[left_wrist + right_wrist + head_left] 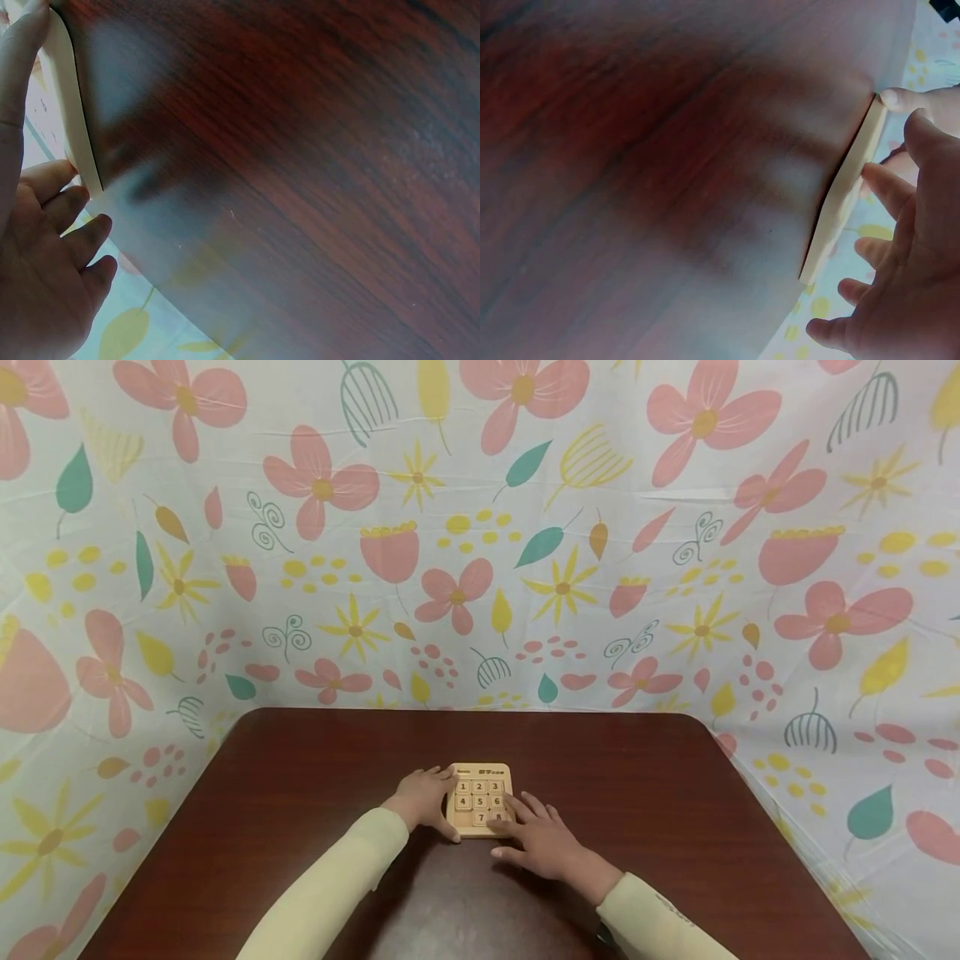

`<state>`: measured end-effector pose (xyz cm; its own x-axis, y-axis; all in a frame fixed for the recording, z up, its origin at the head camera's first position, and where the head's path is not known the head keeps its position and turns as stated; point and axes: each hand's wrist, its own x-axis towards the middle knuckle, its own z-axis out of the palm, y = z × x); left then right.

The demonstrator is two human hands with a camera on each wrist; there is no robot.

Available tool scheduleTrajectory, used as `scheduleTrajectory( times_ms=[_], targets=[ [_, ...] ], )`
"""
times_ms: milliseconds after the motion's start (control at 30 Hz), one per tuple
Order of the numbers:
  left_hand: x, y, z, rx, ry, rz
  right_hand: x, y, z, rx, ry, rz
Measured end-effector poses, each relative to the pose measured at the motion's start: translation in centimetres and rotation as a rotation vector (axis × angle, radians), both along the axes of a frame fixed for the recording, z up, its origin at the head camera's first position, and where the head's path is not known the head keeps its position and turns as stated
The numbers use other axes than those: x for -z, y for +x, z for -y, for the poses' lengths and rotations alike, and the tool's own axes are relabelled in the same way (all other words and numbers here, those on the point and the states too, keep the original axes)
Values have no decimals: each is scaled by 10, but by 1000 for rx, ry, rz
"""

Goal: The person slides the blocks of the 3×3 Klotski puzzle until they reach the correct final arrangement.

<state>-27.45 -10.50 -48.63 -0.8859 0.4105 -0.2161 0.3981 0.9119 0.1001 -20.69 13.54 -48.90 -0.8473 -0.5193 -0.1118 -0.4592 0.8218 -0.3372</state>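
A wooden number sliding puzzle [469, 833] lies flat on the table, with tiles 1 to 8 in rows and its gap at the lower left. My left hand [424, 797] holds the puzzle's left side, thumb at the near corner and forefinger at the far one. In the left wrist view the thumb [22, 45] lies against the pale frame [71, 97]. My right hand [546, 839] reaches over the right edge, a fingertip on the 8 tile, which it partly hides. Its other fingers are spread, seen in the right wrist view beside the puzzle [845, 184].
The dark red-brown wooden table [315, 768] has a glossy top with rounded far corners. A white cloth [480, 652] printed with flowers and leaves hangs behind it and along both sides.
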Motion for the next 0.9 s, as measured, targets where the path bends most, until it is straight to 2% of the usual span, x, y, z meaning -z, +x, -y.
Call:
scheduleTrajectory(
  times_ms=[300,567,900],
  targets=[
    [2,-1,1,3,20,3,1,-1,2,-3,2,-12],
    [3,-2,0,7,12,12,4,-4,15,-39,-9,-21],
    [1,-1,-4,-7,-11,17,15,-4,22,-38,1,-36]
  ],
)
